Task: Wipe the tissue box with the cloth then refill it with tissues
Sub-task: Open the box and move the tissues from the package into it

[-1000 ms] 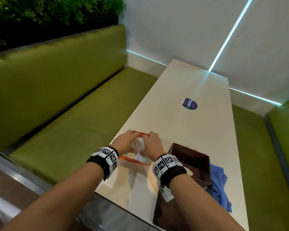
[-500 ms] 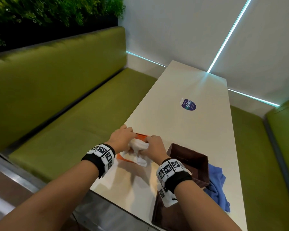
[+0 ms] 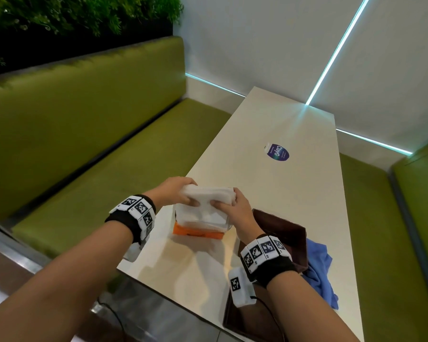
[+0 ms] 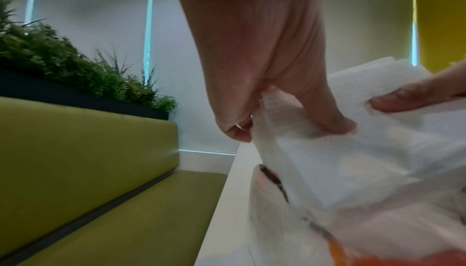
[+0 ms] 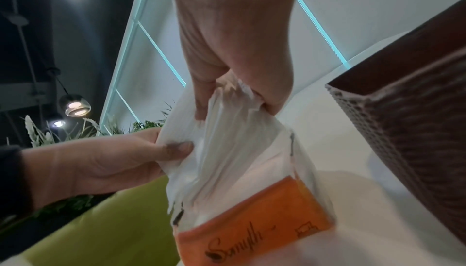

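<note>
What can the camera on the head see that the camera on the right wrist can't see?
Only the head view shows the blue cloth beside the brown tissue box, and the round sticker on the table.

Only the right wrist view shows the ceiling lamps and dark handwriting on the wrapper's orange band.

Both show the left hand and right hand gripping the white tissues at the top of the orange-and-clear wrapper.

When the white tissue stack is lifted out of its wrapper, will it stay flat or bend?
The tissue stack probably bends: it already sags between the left hand and right hand. It looks light. Loose layers fan at the edge, so sheets may slip apart.
</note>
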Demonstrator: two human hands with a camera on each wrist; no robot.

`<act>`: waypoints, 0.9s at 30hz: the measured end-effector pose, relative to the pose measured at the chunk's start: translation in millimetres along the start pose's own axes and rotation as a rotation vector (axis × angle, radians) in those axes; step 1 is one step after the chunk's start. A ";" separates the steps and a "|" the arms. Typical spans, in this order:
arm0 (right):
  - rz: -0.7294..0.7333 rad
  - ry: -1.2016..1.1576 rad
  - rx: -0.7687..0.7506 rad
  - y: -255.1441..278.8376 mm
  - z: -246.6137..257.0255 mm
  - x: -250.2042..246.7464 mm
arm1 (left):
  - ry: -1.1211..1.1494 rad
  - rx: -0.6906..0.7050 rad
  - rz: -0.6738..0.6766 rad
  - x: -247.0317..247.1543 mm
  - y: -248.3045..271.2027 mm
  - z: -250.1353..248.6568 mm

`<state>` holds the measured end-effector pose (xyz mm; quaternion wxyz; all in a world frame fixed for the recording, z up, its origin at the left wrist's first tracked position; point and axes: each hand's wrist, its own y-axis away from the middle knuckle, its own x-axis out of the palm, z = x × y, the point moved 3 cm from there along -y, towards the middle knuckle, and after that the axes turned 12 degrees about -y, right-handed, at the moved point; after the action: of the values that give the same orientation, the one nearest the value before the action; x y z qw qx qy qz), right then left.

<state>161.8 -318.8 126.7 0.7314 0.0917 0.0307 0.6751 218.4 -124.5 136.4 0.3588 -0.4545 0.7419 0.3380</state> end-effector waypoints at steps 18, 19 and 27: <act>0.005 -0.516 0.095 7.9 58.9 -20.6 | 0.937 -0.077 -0.048 -23.1 17.4 -51.8; 0.012 -0.507 0.101 8.9 59.8 -21.8 | 0.957 -0.077 -0.004 -22.0 17.3 -52.3; 0.129 -0.438 0.237 21.0 73.2 -35.1 | 1.278 -0.182 0.182 -27.0 35.0 -62.0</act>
<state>150.5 -358.9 199.5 0.6603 0.3224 -0.0555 0.6760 181.2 -151.6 197.2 -0.2231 -0.5301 0.8129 0.0916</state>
